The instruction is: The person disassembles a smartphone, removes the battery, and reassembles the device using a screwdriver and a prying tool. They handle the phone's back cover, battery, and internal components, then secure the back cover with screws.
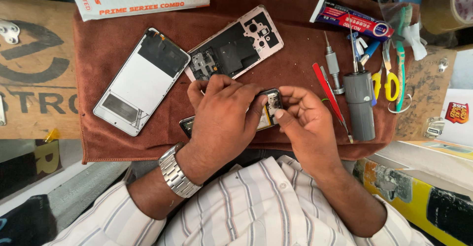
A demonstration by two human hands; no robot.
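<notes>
From the head camera I see my left hand [221, 113] and right hand [303, 118] pinching an opened phone body [268, 110] at its camera end, over a brown cloth [123, 147]. My left hand covers most of it. Beyond lie a flat screen panel [140, 81] and pinkish back frame [246, 41]; red tweezers [327, 95] and a grey cylindrical driver [359, 105] sit right.

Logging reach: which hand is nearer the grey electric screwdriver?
Right. The right hand sits just beside the grey electric screwdriver, with red tweezers between. The left hand is farther away, across the opened phone.
</notes>
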